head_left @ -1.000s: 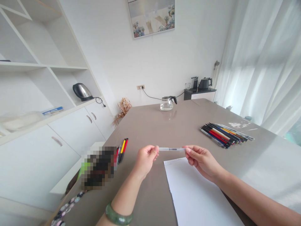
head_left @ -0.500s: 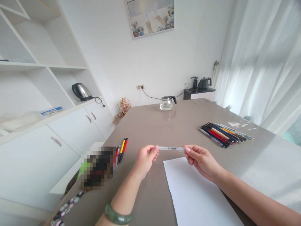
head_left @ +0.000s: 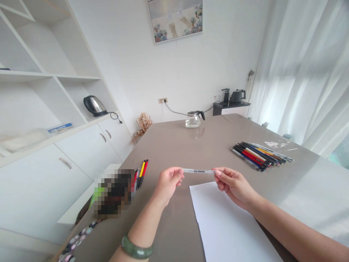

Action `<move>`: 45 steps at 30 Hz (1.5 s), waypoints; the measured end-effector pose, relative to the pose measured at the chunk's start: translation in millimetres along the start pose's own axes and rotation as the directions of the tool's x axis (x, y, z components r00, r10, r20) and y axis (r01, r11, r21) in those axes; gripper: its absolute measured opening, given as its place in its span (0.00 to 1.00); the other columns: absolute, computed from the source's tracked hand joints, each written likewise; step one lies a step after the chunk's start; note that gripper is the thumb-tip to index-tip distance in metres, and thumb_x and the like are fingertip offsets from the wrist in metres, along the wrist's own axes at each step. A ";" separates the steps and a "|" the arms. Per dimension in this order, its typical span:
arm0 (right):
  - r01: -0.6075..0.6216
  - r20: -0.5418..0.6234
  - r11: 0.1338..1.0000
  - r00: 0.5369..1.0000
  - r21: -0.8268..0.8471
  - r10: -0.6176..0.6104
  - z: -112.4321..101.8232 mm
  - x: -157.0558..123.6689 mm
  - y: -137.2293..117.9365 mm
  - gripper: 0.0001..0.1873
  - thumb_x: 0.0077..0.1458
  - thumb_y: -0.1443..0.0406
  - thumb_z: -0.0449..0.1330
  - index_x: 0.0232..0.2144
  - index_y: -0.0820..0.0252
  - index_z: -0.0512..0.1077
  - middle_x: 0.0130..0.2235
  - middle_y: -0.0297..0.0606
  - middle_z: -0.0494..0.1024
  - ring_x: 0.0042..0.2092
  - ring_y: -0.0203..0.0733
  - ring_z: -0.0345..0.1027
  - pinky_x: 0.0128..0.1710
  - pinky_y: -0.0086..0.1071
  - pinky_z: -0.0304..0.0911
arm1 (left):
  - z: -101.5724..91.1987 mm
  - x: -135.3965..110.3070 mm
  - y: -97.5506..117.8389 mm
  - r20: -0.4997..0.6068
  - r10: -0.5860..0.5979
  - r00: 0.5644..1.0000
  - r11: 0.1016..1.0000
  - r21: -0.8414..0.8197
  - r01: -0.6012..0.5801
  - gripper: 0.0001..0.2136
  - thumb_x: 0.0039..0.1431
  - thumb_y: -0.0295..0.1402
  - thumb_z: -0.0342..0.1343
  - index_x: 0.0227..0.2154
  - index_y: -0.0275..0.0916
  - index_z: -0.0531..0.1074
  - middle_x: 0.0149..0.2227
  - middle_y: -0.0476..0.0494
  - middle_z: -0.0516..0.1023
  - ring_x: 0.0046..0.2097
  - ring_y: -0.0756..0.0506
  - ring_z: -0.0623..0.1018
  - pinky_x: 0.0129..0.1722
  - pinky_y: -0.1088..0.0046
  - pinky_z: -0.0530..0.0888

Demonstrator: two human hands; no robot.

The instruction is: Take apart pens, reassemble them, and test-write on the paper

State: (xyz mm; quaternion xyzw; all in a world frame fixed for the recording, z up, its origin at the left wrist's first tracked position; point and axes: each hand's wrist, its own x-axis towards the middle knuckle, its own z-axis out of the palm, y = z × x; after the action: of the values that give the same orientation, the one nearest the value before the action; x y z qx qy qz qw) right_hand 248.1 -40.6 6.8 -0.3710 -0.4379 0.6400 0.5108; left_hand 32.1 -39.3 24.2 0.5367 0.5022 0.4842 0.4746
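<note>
A clear, whitish pen (head_left: 198, 171) stretches level between my two hands, above the table. My left hand (head_left: 169, 183) pinches its left end between thumb and fingers; a green bangle (head_left: 136, 249) circles that wrist. At the other end, my right hand (head_left: 231, 183) grips the pen with thumb and forefinger, the other fingers curled. Below my right hand lies a white sheet of paper (head_left: 229, 229), which the right forearm partly covers. The pen's tips are hidden by my fingers.
A pile of pens (head_left: 260, 155) lies on the table (head_left: 174, 145) at the right. Several red, yellow and black pens (head_left: 141, 174) rest at the left beside a blurred patch and a bead strand (head_left: 79, 238). A glass pot (head_left: 193, 120) stands at the far edge.
Almost nothing has moved. Both hands keep their hold on the pen, whose dark inner section now shows slightly further left.
</note>
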 end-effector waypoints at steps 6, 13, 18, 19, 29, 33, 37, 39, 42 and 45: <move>-0.004 0.002 1.000 1.000 0.002 0.004 -0.2 0.0 -0.7 0.16 0.41 0.57 0.61 0.30 0.62 0.70 0.21 0.32 0.65 0.20 0.29 0.53 0.20 0.27 0.48 | 0.4 0.2 0.2 0.029 0.008 1.000 1.000 -0.006 -0.008 0.15 0.44 0.41 0.56 0.33 0.36 0.70 0.26 0.47 0.70 0.28 0.52 0.68 0.28 0.76 0.67; -0.012 0.033 1.000 0.999 0.014 0.011 -0.1 -0.6 1.6 0.12 0.43 0.59 0.60 0.30 0.62 0.70 0.22 0.32 0.66 0.21 0.29 0.54 0.21 0.27 0.49 | -1.8 -1.3 0.8 0.047 -0.009 0.999 0.977 -0.214 0.019 0.11 0.48 0.40 0.54 0.28 0.35 0.68 0.28 0.44 0.71 0.29 0.51 0.70 0.30 0.75 0.67; -0.034 0.057 0.999 0.998 -0.016 0.035 2.2 -2.4 0.4 0.11 0.43 0.59 0.59 0.28 0.62 0.70 0.23 0.33 0.68 0.22 0.29 0.55 0.22 0.27 0.50 | -0.8 -2.3 1.2 0.094 -0.032 0.995 0.950 -0.307 0.060 0.11 0.50 0.39 0.52 0.30 0.36 0.66 0.34 0.42 0.73 0.35 0.48 0.73 0.33 0.72 0.68; -0.038 0.065 0.999 0.997 -0.025 0.039 2.9 -2.8 0.3 0.11 0.43 0.59 0.59 0.28 0.62 0.70 0.24 0.34 0.68 0.22 0.30 0.56 0.22 0.27 0.51 | -0.2 -2.5 1.6 0.098 -0.032 0.995 0.946 -0.319 0.062 0.11 0.50 0.40 0.52 0.30 0.36 0.66 0.34 0.41 0.73 0.36 0.47 0.73 0.33 0.72 0.68; -0.033 0.166 0.957 0.982 -0.289 0.084 14.6 -11.4 2.1 0.16 0.47 0.56 0.54 0.31 0.63 0.68 0.30 0.40 0.73 0.22 0.30 0.60 0.22 0.27 0.54 | 9.9 -9.6 11.6 0.068 0.021 0.997 0.929 -0.370 0.006 0.13 0.51 0.42 0.50 0.32 0.36 0.66 0.37 0.39 0.74 0.39 0.44 0.73 0.35 0.70 0.68; -0.012 0.218 0.908 0.969 -0.418 0.113 21.5 -16.7 2.7 0.17 0.49 0.54 0.51 0.29 0.62 0.68 0.29 0.38 0.72 0.23 0.31 0.61 0.23 0.27 0.55 | 12.7 -13.3 15.2 0.080 0.031 0.996 0.938 -0.348 -0.001 0.13 0.50 0.38 0.53 0.37 0.36 0.67 0.37 0.38 0.74 0.40 0.44 0.73 0.38 0.69 0.67; 0.000 0.259 0.884 0.956 -0.467 0.137 26.4 -19.6 4.5 0.16 0.48 0.54 0.53 0.30 0.62 0.69 0.28 0.36 0.70 0.25 0.32 0.60 0.25 0.27 0.55 | 16.6 -18.0 18.6 0.118 0.050 0.992 0.948 -0.318 -0.010 0.14 0.50 0.36 0.53 0.38 0.35 0.68 0.36 0.37 0.74 0.40 0.43 0.72 0.39 0.66 0.67; 0.029 0.290 0.888 0.950 -0.459 0.119 28.3 -20.1 4.9 0.16 0.47 0.55 0.55 0.29 0.63 0.69 0.26 0.35 0.68 0.26 0.32 0.58 0.26 0.27 0.55 | 18.1 -19.9 19.7 0.138 0.065 0.988 0.954 -0.300 -0.020 0.14 0.51 0.36 0.53 0.39 0.35 0.68 0.35 0.38 0.74 0.39 0.43 0.73 0.38 0.66 0.67; 0.071 0.338 0.900 0.937 -0.431 0.088 30.6 -20.4 4.3 0.15 0.46 0.56 0.56 0.28 0.63 0.70 0.23 0.32 0.65 0.26 0.31 0.55 0.27 0.26 0.55 | 19.1 -21.2 20.2 0.149 0.081 0.986 0.958 -0.284 -0.036 0.13 0.51 0.36 0.52 0.38 0.34 0.68 0.34 0.38 0.74 0.38 0.43 0.73 0.37 0.67 0.68; 0.065 0.337 0.901 0.937 -0.429 0.093 31.3 -20.5 3.6 0.15 0.46 0.56 0.56 0.28 0.64 0.70 0.22 0.31 0.64 0.25 0.30 0.54 0.26 0.26 0.53 | 18.8 -20.8 20.1 0.138 0.088 0.987 0.956 -0.290 -0.044 0.12 0.52 0.36 0.52 0.38 0.35 0.68 0.34 0.39 0.74 0.39 0.43 0.73 0.37 0.66 0.68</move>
State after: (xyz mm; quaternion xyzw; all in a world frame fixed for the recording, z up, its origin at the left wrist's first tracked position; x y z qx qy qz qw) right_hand 222.3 -66.7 14.7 -0.3589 -0.6499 0.5858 0.3250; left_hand 52.0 -61.5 41.8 0.5138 0.3718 0.5257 0.5669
